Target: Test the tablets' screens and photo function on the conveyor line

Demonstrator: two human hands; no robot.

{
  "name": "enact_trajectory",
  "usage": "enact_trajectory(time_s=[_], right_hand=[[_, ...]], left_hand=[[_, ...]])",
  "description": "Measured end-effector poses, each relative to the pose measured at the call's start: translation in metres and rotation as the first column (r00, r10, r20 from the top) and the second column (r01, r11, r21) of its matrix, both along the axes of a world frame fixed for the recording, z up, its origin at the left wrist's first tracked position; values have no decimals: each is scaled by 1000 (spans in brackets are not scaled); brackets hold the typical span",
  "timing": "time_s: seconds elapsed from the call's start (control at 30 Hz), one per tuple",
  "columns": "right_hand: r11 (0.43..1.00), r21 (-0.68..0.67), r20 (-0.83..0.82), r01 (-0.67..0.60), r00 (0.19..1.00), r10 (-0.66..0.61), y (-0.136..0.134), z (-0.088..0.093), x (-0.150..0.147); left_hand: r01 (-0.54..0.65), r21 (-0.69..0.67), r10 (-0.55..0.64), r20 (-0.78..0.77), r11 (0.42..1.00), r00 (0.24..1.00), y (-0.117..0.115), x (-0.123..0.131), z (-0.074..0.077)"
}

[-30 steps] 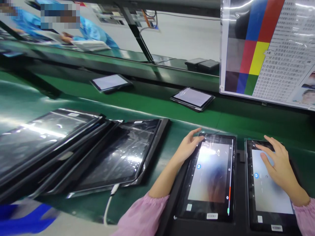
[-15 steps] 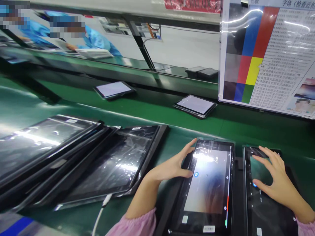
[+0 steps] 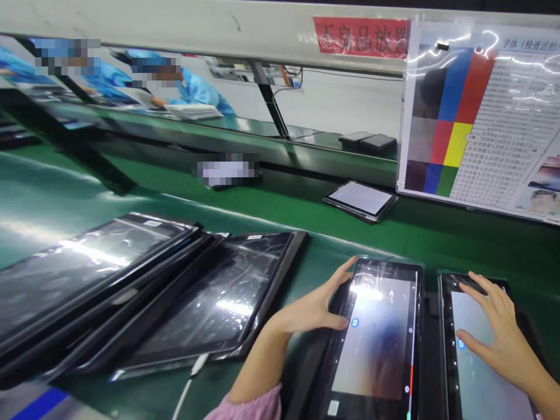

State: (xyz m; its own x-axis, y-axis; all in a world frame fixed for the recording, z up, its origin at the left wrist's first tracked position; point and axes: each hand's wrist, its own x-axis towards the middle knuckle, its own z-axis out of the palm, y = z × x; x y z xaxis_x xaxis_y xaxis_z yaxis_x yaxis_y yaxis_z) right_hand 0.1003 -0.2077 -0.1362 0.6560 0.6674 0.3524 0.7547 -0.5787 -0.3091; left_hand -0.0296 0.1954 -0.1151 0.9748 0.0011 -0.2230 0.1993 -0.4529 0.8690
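Observation:
Two lit tablets lie side by side in a black holder (image 3: 431, 350) at the lower right. My left hand (image 3: 312, 306) rests on the left edge of the left tablet (image 3: 378, 344), fingers spread, thumb touching the screen by a blue icon. Over the right tablet (image 3: 476, 361) my right hand (image 3: 499, 335) lies flat with fingers apart, thumb near another blue icon. Both screens show a pale camera image.
A fanned stack of dark tablets (image 3: 131, 291) in plastic film lies to the left on the green bench, a white cable (image 3: 188, 385) plugged into one. A lit tablet (image 3: 361, 199) sits on the far belt. A colour test chart (image 3: 476, 116) stands at the right. People in blue work beyond.
The view has tilted up, so tablets and hands sit lower in frame. The right tablet's screen went dark, then pale again. My left thumb moved down onto the screen's left side.

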Motion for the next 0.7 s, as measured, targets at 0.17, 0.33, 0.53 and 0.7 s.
enact_trajectory(time_s=[0.17, 0.33, 0.53, 0.7], right_hand=[[999, 45, -42, 27, 999, -25, 1, 1, -2], [997, 59, -38, 45, 998, -43, 0, 15, -10], [997, -34, -13, 71, 997, -71, -20, 14, -32], [985, -162, -57, 60, 996, -70, -31, -3, -59]], left_hand=[[-40, -22, 40, 5, 999, 999, -2, 1, 0], [-11, -43, 11, 17, 999, 1000, 2, 1, -1], [2, -51, -1, 30, 999, 1000, 5, 2, -3], [7, -36, -5, 42, 999, 999, 4, 2, -3]])
